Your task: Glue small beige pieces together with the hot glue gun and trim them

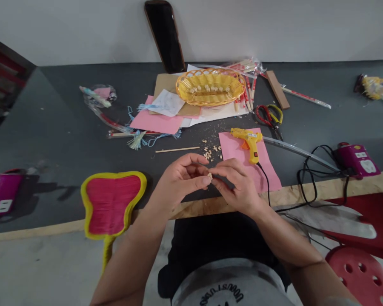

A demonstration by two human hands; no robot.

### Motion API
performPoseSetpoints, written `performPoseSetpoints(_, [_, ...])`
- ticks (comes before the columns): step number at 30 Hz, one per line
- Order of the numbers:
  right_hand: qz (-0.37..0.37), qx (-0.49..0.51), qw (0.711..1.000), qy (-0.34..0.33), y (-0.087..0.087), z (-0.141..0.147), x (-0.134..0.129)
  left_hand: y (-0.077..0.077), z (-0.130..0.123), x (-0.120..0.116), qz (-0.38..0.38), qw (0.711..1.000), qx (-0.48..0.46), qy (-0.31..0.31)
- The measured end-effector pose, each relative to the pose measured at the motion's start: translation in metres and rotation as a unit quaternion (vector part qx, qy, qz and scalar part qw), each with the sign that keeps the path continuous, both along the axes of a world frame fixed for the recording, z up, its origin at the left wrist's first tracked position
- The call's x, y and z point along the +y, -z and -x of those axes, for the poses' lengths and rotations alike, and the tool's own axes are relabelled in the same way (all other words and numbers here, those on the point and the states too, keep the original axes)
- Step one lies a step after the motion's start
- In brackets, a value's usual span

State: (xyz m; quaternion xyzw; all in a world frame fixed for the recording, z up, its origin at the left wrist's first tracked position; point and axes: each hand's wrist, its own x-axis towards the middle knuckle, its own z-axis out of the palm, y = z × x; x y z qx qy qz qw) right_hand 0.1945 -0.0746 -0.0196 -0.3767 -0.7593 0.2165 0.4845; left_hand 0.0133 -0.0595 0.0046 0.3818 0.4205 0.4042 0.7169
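Note:
Between my fingertips, over the table's front edge, is a small pale cluster (210, 175) of wooden bits. My left hand (187, 178) pinches it between thumb and fingers. From the right, the fingertips of my right hand (234, 180) close on the same cluster. Just beyond my hands lie loose wooden bits (207, 154) and crumbs. A thin stick (177, 149) lies to their left. A yellow glue gun (251, 142) rests on pink paper (270, 170) at the right. Farther back, a yellow woven basket (210, 100) holds several similar clusters.
Red-and-yellow scissors (270, 117) and a wooden block (277, 90) lie right of the basket. A phone (166, 36) leans on the wall. A pink-and-yellow paddle shape (112, 204) overlaps the front edge at left. Black cables (309, 187) run near a purple box (359, 159).

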Motion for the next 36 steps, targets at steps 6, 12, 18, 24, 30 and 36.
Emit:
performPoseSetpoints(6, [-0.004, -0.080, 0.995, 0.056, -0.009, -0.019, -0.004, 0.006, -0.004, -0.011, -0.013, 0.997, 0.007, -0.073])
performPoseSetpoints(12, [0.095, -0.222, 0.939, 0.247, -0.012, -0.084, 0.016, 0.010, -0.001, -0.022, -0.011, 0.993, -0.010, -0.113])
performPoseSetpoints(18, [0.282, -0.356, 0.862, 0.226, -0.006, -0.095, 0.045, 0.015, -0.003, -0.030, 0.019, 0.992, -0.037, -0.118])
performPoseSetpoints(24, [0.325, -0.361, 0.831, 0.270, -0.005, -0.086, 0.054, 0.019, -0.004, -0.034, 0.051, 0.985, -0.044, -0.156])
performPoseSetpoints(30, [0.290, -0.053, 0.906, 0.303, 0.001, -0.101, 0.041, 0.024, -0.001, -0.037, 0.064, 0.984, -0.055, -0.155])
performPoseSetpoints(36, [0.365, 0.300, 0.878, 0.079, -0.015, -0.095, 0.012, 0.025, -0.004, -0.033, 0.039, 0.987, -0.079, -0.137])
